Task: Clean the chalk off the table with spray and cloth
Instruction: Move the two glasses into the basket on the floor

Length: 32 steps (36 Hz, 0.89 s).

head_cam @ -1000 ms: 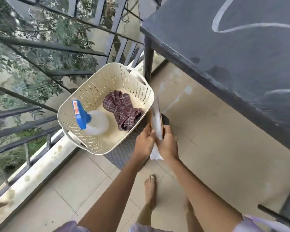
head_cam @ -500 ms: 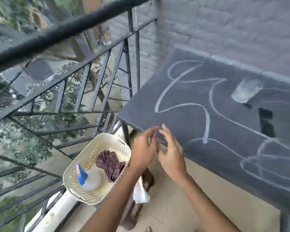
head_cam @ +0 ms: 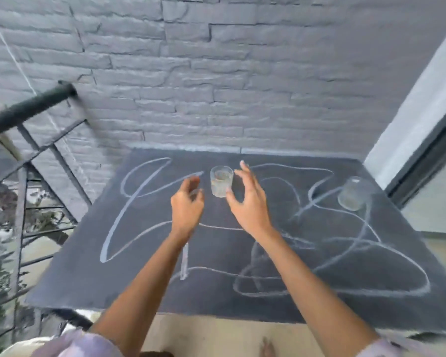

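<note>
Your view has swung up from the basket by the railing to the whole top, and both hands have gone from the near corner out over its middle. Behind it stands the grey brick wall [head_cam: 216, 73], with the dark table [head_cam: 75, 279] pushed against it. White chalk lines [head_cam: 113, 228] loop across nearly all of the top, left to right, none of them wiped. To your left runs the black railing [head_cam: 23, 112]. Your right hand [head_cam: 250, 202] hovers with fingers spread apart and holds nothing; its thumb lies at the lower edge of a clear glass [head_cam: 221, 184], though you cannot tell if they touch. Your left hand [head_cam: 187, 210] hangs just left of that glass, fingers loosely curled and empty. A second glass [head_cam: 352, 194], blurred, stands well apart near the right edge.
</note>
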{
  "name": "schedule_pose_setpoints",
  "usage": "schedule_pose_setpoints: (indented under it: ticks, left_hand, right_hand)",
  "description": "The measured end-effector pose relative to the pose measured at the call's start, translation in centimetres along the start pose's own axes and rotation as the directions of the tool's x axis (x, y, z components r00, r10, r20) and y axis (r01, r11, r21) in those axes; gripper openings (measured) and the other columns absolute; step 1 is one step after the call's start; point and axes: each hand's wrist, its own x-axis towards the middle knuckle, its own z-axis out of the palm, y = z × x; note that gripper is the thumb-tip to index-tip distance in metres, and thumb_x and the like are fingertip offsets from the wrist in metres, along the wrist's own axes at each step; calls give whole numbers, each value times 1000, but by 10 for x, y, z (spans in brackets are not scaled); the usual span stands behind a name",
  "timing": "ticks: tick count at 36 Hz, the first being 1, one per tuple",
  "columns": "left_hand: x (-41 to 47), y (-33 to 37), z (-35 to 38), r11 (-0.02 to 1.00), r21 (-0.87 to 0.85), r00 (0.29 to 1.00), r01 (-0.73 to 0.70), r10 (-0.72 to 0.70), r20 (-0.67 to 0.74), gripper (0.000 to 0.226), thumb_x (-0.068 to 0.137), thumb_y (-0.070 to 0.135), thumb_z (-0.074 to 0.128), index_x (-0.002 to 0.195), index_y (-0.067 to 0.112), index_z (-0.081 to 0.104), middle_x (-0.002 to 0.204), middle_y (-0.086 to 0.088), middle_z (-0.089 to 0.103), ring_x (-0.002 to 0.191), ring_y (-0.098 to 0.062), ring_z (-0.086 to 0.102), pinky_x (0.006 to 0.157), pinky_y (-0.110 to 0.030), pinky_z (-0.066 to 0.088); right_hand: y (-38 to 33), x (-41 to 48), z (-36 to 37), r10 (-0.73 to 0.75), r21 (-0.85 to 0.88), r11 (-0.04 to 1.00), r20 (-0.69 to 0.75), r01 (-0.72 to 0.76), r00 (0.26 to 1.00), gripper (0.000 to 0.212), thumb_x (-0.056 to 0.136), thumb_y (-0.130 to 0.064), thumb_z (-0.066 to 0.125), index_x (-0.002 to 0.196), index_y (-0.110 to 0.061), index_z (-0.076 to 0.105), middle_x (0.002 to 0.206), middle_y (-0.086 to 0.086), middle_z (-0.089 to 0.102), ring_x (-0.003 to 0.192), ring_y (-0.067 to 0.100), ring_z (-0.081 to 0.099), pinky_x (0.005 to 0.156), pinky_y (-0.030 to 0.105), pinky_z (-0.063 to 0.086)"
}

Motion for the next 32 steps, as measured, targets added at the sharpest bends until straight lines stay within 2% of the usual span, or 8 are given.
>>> schedule_pose_setpoints:
  ticks: [4,7,11,13,18,24,28,32]
  left_hand:
    - [25,-13,44,998,38,999,52,-51,-10,41,85,4,61,125,6,53,127,-9,59,110,-19,56,95,-29,43]
    - [41,-30,74,990,92,994,108,-109,1,54,82,8,67,132,4,47,134,-12,54,125,-24,49,103,-43,39]
    - [59,-52,112,959,161,972,232,-233,-9,71,78,18,74,138,4,39,142,-11,46,132,-25,41,106,-29,30]
    - [67,-63,126,948,165,962,272,-274,-14,80,76,20,76,141,4,33,146,-12,40,136,-24,36,108,-28,26]
    - [84,-85,152,926,163,940,341,-334,-68,98,70,23,82,145,3,23,151,-12,30,140,-23,27,108,-22,18]
    - [109,-107,171,896,124,905,426,-418,-83,111,63,24,86,148,6,17,152,-11,31,140,-24,29,113,-34,25]
    - [118,-118,182,901,85,901,425,-413,-131,106,58,24,89,143,10,27,141,-9,44,130,-25,41,109,-34,33]
    - [124,-128,188,905,64,894,421,-402,-197,102,58,25,89,140,11,32,139,-9,46,128,-24,44,106,-28,33]
  right_hand:
    - [52,26,-20,19,-43,999,20,-19,1000,40,87,-13,64,123,-3,52,148,7,37,137,20,35,108,20,28]
    - [88,42,-25,64,-43,997,42,-62,997,41,86,-15,65,124,-5,52,149,6,36,137,17,34,101,6,20]
    - [136,57,-23,141,-67,989,145,-132,979,42,88,-21,62,127,-9,50,152,2,32,140,15,27,103,12,19]
    - [155,61,-18,145,-77,988,189,-133,971,41,89,-21,62,126,-11,50,152,1,32,141,15,26,103,17,22]
    - [187,63,-3,202,-57,979,252,-194,946,40,89,-21,61,127,-15,49,152,0,31,140,13,26,102,16,21]
    - [212,75,3,226,-68,974,235,-216,945,38,89,-20,60,125,-15,50,151,-1,32,138,11,29,104,21,25]
    - [225,81,2,228,-79,973,218,-216,949,38,90,-20,59,126,-14,49,152,-3,31,138,11,29,99,16,24]
    - [233,80,-7,241,-91,969,177,-228,954,37,90,-18,59,125,-11,50,150,1,34,140,13,26,98,3,13]
